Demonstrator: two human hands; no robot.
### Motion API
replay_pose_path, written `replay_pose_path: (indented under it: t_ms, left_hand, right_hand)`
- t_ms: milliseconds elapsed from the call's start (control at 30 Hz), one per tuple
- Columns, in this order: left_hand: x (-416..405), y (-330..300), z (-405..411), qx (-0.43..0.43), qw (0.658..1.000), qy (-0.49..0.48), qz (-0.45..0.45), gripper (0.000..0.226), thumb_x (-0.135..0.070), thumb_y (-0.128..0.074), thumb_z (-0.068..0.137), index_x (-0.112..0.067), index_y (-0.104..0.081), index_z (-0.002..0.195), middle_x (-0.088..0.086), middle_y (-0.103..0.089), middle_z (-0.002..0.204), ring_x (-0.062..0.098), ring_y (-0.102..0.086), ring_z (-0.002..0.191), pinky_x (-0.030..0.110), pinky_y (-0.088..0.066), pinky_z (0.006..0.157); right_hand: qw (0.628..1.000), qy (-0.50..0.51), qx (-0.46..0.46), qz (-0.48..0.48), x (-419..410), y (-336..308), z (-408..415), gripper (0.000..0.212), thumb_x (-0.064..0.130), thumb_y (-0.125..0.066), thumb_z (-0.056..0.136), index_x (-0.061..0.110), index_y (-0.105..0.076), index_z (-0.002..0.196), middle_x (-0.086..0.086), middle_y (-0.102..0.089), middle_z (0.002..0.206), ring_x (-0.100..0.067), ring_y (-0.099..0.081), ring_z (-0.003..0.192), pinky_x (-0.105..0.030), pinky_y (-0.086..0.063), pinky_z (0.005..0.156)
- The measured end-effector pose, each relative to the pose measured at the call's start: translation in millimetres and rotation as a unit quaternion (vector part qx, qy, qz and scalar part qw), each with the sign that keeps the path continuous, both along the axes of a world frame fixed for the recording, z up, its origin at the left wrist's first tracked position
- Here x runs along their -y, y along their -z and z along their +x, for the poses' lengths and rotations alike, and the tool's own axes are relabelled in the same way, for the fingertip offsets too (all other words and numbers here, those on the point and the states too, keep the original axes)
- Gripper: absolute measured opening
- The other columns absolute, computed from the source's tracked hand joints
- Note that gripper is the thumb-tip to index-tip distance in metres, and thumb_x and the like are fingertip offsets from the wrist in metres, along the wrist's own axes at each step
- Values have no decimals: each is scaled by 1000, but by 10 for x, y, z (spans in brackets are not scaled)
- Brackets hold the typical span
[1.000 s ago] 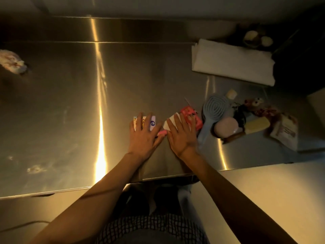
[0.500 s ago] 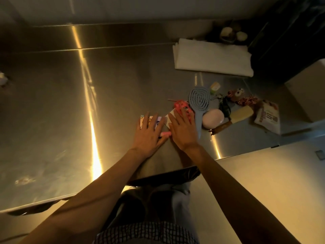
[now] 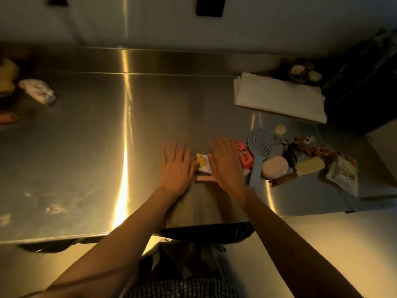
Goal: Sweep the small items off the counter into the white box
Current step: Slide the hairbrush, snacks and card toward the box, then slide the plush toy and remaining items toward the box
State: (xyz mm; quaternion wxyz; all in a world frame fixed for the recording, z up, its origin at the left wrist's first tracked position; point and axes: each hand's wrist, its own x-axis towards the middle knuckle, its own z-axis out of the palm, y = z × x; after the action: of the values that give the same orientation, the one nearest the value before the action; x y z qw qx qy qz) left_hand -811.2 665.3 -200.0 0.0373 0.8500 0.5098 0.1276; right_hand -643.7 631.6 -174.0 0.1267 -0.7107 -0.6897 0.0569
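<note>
A steel counter (image 3: 86, 147) carries a folded white cloth (image 3: 279, 97) far right. Both hands lie flat with fingers straight, gripping nothing: the left hand (image 3: 175, 168) beside a small cartoon packet (image 3: 202, 163), the right hand (image 3: 225, 166) touching a pink packet (image 3: 243, 155). A blue hairbrush (image 3: 258, 147) lies just right.

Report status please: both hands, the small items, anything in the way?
Left hand and right hand flat, open. Small packet between them. Blue hairbrush and soaps piled right. White box not identified.
</note>
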Motion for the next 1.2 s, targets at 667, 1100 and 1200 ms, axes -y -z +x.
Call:
replay_pose_path:
  t_ms: [667, 1100, 1200]
  left_hand:
    - [-76, -789, -1484, -68, 897, -436, 17, 50, -43, -34, 99, -17, -39, 141, 11, -37, 148, 32, -27, 139, 50, -20, 112]
    - [-984, -871, -3312, -88, 905, -417, -11, 53, -42, -38, 97, -14, -40, 142, 13, -36, 148, 33, -27, 139, 52, -22, 111]
    - [-1411, -758, -3852, -78, 919, -386, -25, 53, -43, -34, 95, -13, -46, 137, 14, -43, 143, 35, -36, 134, 51, -28, 108]
  right_hand:
    - [934, -345, -61, 74, -1256, -524, -1478, 40, 30, -42, 99, 14, -51, 134, -9, -49, 140, -27, -38, 133, -43, -29, 106]
    - [939, -335, -59, 56, -2213, -442, -3197, 44, 33, -38, 100, 15, -45, 140, -9, -40, 147, -26, -28, 139, -43, -23, 112]
    - [952, -296, -64, 53, -2446, -302, -3704, 43, 30, -42, 99, 14, -47, 138, -11, -40, 147, -26, -30, 138, -43, -28, 112]
